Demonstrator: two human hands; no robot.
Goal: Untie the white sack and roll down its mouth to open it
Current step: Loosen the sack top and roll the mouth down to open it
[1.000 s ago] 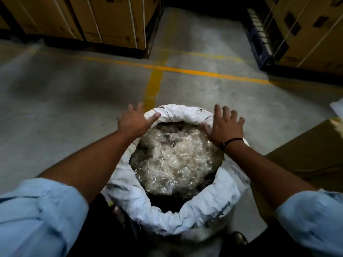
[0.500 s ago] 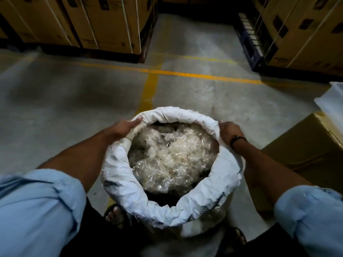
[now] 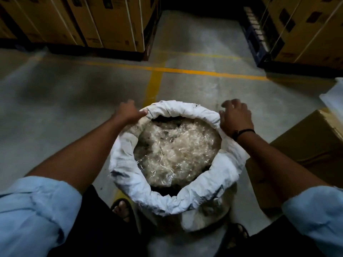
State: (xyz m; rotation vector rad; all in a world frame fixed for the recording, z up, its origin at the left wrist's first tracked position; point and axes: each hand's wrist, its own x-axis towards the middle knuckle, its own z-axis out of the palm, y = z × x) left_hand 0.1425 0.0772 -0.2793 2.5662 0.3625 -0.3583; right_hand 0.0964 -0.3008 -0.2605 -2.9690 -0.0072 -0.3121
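The white sack [image 3: 130,179] stands upright on the floor between my feet, its mouth wide and rolled into a thick white collar. Crumpled clear plastic scrap [image 3: 176,149] fills the inside. My left hand [image 3: 129,112] grips the rolled rim at its far left, thumb over the fold. My right hand [image 3: 234,115] rests on the far right of the rim, fingers curled loosely over its outer side; a black band circles that wrist. No tie or string is visible on the sack.
A brown cardboard box [image 3: 311,138] sits close to the sack on the right. Stacked strapped cartons [image 3: 111,21] stand at the back left, and more on a blue pallet [image 3: 256,38] at the back right. Yellow lines [image 3: 194,71] cross the concrete floor.
Both hands slid from on top of the far rim to its outer sides, then a little farther back. The rolled collar sits lower and rounder than a second ago.
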